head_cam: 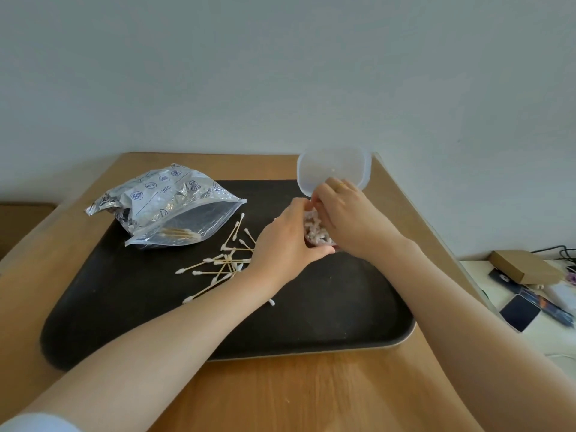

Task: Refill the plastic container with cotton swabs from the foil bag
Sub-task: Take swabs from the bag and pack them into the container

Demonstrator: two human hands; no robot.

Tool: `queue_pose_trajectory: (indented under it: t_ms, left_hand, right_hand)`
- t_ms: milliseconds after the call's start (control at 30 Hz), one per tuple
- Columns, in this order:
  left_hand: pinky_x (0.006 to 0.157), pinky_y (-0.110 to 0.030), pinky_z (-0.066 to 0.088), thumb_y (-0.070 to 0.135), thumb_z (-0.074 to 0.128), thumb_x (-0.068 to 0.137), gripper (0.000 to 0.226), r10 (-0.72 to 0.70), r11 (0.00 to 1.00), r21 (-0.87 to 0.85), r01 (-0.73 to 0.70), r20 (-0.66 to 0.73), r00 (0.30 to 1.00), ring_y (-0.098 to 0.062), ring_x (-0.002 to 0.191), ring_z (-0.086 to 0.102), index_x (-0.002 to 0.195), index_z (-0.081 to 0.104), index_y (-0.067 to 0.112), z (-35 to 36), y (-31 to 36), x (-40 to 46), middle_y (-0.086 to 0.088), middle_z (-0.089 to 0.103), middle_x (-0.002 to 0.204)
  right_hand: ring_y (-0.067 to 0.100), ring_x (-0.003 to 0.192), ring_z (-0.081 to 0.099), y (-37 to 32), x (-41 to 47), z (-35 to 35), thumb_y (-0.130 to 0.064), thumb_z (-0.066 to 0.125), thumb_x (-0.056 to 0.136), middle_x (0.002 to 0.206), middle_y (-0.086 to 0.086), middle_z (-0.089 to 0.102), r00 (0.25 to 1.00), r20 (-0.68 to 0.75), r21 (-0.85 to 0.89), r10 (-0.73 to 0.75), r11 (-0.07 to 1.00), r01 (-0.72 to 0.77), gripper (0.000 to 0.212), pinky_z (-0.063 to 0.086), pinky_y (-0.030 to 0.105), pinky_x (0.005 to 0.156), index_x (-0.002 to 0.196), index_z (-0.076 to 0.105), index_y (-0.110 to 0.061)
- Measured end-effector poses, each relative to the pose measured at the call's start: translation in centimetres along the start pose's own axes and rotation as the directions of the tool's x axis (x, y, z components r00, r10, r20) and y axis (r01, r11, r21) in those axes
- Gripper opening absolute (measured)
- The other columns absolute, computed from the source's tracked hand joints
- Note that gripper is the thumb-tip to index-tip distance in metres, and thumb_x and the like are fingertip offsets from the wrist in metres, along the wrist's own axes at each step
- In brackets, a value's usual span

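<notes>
The plastic container [317,236] stands on the black tray [343,307], packed with upright cotton swabs whose white tips show between my hands. My left hand [285,244] wraps around its left side. My right hand [349,216] curls over its right side and top, fingers on the swabs. The container's translucent lid [333,168] stands tilted open behind my right hand. The silver foil bag [165,202] lies open on the tray's far left with a few swabs inside. Several loose cotton swabs [223,265] lie scattered on the tray beside my left wrist.
The tray sits on a wooden table [296,394] against a pale wall. One stray swab tip [271,302] lies under my left forearm. To the right, a lower white surface holds a cardboard box [525,266], dark booklets and cables.
</notes>
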State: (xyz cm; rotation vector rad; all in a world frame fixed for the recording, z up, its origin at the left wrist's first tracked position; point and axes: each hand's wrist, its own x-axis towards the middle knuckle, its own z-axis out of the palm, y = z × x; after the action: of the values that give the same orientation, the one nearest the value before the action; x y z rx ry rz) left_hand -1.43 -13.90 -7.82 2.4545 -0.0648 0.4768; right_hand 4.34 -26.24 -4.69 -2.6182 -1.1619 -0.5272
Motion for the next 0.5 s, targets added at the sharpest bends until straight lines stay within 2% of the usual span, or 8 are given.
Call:
queue_pose_trajectory:
  t_ms: [100, 167, 267, 367, 433, 500]
  left_hand:
    - [0.069, -0.023, 0.045, 0.035, 0.078, 0.07, 0.08, -0.037, 0.999, -0.036, 0.036, -0.025, 0.999, -0.02, 0.095, 0.062, 0.127, 0.028, 0.012, -0.1, 0.0, 0.1, -0.003, 0.061, 0.111]
    - [0.072, -0.03, 0.048, 0.026, 0.078, 0.07, 0.082, -0.029, 0.998, -0.059, 0.028, -0.019, 0.999, -0.024, 0.096, 0.063, 0.131, 0.025, 0.01, 0.0, -0.2, 0.4, -0.003, 0.064, 0.112]
    - [0.078, -0.034, 0.05, 0.024, 0.076, 0.072, 0.091, -0.063, 0.994, -0.087, 0.065, 0.023, 0.998, -0.024, 0.099, 0.062, 0.139, 0.016, 0.011, 0.2, -0.7, 0.9, -0.001, 0.064, 0.115]
    - [0.087, -0.027, 0.044, 0.027, 0.073, 0.077, 0.098, -0.1, 0.987, -0.115, 0.114, 0.116, 0.988, -0.021, 0.11, 0.058, 0.146, 0.004, 0.013, 0.2, -0.9, 1.2, -0.004, 0.056, 0.131]
    - [0.093, -0.025, 0.039, 0.033, 0.073, 0.077, 0.101, -0.108, 0.982, -0.129, 0.138, 0.213, 0.971, -0.019, 0.121, 0.052, 0.148, 0.003, 0.015, -0.4, -1.3, 1.4, -0.003, 0.048, 0.14]
    - [0.101, -0.03, 0.036, 0.041, 0.073, 0.074, 0.098, -0.12, 0.986, -0.076, 0.145, 0.267, 0.956, -0.018, 0.128, 0.043, 0.147, 0.012, 0.017, -1.4, -2.2, 1.2, -0.003, 0.04, 0.145]
  right_hand:
    - [0.027, 0.109, 0.046, -0.7, 0.0, 0.5, -0.026, 0.037, 0.098, 0.125, 0.009, 0.049, 0.995, 0.041, 0.044, 0.088, 0.995, -0.09, 0.036, 0.038, 0.036, 0.09, 0.128, 0.045, -0.009]
    - [0.023, 0.124, 0.039, -1.0, 0.0, 1.0, -0.033, 0.034, 0.098, 0.14, 0.005, 0.04, 0.992, 0.065, 0.027, 0.103, 0.994, -0.105, 0.042, 0.032, 0.035, 0.099, 0.134, 0.042, -0.013]
    - [0.017, 0.131, 0.04, -0.7, 0.0, 1.1, -0.039, 0.021, 0.099, 0.143, 0.0, 0.043, 0.992, 0.115, -0.003, 0.051, 0.999, -0.051, 0.049, 0.023, 0.031, 0.108, 0.135, 0.045, -0.016]
    - [0.011, 0.139, 0.03, -0.2, 0.1, 1.1, -0.054, -0.003, 0.087, 0.15, -0.004, 0.035, 0.969, 0.245, -0.117, 0.042, 0.993, -0.014, 0.074, 0.01, 0.042, 0.116, 0.14, 0.035, -0.021]
    - [0.011, 0.142, 0.02, 0.3, 0.4, 1.3, -0.058, -0.003, 0.088, 0.154, -0.004, 0.025, 0.946, 0.317, -0.192, 0.068, 0.981, -0.006, 0.072, 0.007, 0.046, 0.117, 0.145, 0.026, -0.023]
    - [0.014, 0.144, 0.013, 0.2, 0.7, 1.2, -0.054, 0.01, 0.095, 0.156, -0.001, 0.018, 0.94, 0.322, -0.234, 0.109, 0.972, -0.032, 0.062, 0.005, 0.045, 0.117, 0.147, 0.021, -0.021]
